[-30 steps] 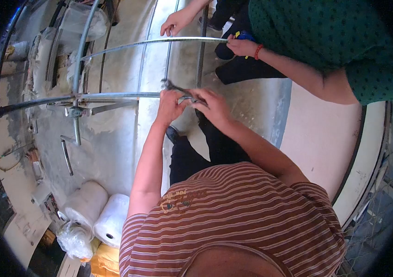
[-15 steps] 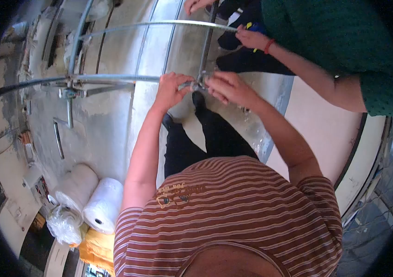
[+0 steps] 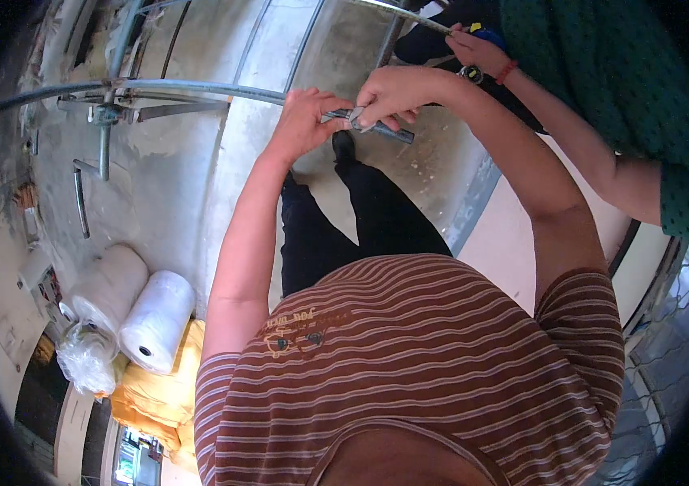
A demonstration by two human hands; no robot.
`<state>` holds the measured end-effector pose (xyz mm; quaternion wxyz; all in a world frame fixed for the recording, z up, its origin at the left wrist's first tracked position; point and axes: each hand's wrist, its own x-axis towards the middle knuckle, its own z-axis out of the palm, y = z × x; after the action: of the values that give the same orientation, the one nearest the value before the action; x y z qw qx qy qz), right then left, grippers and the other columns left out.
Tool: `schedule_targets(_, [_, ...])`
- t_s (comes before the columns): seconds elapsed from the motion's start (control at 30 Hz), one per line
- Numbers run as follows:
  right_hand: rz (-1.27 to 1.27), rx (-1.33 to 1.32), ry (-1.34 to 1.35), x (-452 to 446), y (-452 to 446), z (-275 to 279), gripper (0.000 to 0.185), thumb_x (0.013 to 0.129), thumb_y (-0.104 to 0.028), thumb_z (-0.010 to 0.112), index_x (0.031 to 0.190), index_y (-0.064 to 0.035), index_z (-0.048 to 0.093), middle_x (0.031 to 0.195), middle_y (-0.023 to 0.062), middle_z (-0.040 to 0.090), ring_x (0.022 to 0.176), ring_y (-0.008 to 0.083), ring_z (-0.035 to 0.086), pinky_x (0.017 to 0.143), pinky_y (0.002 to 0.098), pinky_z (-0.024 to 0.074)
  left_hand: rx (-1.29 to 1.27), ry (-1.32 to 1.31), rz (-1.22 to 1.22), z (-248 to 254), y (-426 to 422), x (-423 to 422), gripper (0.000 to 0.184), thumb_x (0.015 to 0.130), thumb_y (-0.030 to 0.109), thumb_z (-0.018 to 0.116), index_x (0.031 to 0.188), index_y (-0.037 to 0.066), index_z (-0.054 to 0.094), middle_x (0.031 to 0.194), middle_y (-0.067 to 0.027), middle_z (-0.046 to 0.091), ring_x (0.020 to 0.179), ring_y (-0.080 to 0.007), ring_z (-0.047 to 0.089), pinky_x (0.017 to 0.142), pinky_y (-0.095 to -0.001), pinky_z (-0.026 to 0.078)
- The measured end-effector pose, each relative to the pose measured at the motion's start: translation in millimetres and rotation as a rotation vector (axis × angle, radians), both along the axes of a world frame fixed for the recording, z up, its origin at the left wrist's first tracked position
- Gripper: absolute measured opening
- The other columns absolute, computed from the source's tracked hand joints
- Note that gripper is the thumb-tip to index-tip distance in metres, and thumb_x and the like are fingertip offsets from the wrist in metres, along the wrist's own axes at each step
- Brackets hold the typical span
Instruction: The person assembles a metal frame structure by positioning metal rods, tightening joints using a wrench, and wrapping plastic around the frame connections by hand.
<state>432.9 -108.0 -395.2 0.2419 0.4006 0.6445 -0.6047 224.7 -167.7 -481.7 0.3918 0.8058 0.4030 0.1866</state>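
A long metal pipe runs across the upper part of the view, its right end sticking out past my hands. My left hand is wrapped round the pipe near that end. With its fingers closed, my right hand grips a small metal clamp on the pipe, just right of my left thumb. The clamp's exact shape is partly covered by my fingers.
A co-worker's hand holds another metal rod at the upper right. A crank handle hangs from the frame at left. Wrapped white rolls and a yellow sack lie at lower left.
My hands have moved slightly up in view. The pipe's end now shows apart from the upright pole it was beside. The co-worker's hand and rod have shifted up and right in view.
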Motion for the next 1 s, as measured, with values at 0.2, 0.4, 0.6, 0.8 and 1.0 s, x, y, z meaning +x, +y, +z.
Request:
schedule_targets(0.2, [0.255,-0.046,-0.122,-20,24,-2,0.036,0.08,-0.041,0.064,0.082,-0.0049,0.066,0.062,0.005,0.064,0.043,0.0145,0.056,0.039,0.028,0.0395,0.005,0.033,-0.03,5,2,-1,0.031,0.076,0.03,0.073,0.103,0.015,0.07,0.096,-0.0021,0.067,0.089,-0.0237,0.057,0.083,-0.0389,0.036])
schedule_targets(0.4, [-0.111,0.059,0.088,7,-21,-13,0.035,0.086,-0.039,0.063,0.074,-0.0059,0.063,0.056,0.0004,0.056,0.046,0.0095,0.051,0.042,0.0265,0.0369,-0.001,0.038,-0.023,5,-1,0,0.029,0.076,0.024,0.072,0.104,0.016,0.069,0.099,-0.0017,0.068,0.094,-0.023,0.057,0.087,-0.0392,0.035])
schedule_targets(0.6, [-1.961,-0.308,0.505,-89,-159,-33,0.024,0.098,-0.039,0.053,0.097,-0.0158,0.049,0.063,-0.0069,0.032,0.047,0.0041,0.027,0.042,0.0203,0.0192,0.127,0.02,0.017,-12,-8,2,0.028,0.079,0.024,0.069,0.106,0.017,0.069,0.101,-0.0005,0.067,0.094,-0.0232,0.057,0.088,-0.0398,0.035])
schedule_targets(0.8, [-1.782,-0.042,0.566,-79,-176,-29,0.023,0.101,-0.033,0.048,0.102,-0.0105,0.053,0.065,-0.0065,0.038,0.05,0.0034,0.031,0.045,0.0193,0.0245,0.107,-0.017,0.0,-4,-8,-1,0.03,0.077,0.029,0.072,0.104,0.018,0.07,0.092,-0.002,0.066,0.091,-0.0236,0.057,0.086,-0.0384,0.036])
schedule_targets(1.0, [-0.857,0.311,0.185,-2,-126,8,0.031,0.094,-0.034,0.058,0.09,-0.0048,0.068,0.063,-0.0049,0.05,0.054,0.0034,0.045,0.046,0.0215,0.0337,0.106,-0.038,0.0,-1,-10,-1,0.029,0.078,0.031,0.071,0.103,0.018,0.07,0.089,-0.002,0.066,0.089,-0.0236,0.057,0.086,-0.0378,0.035])
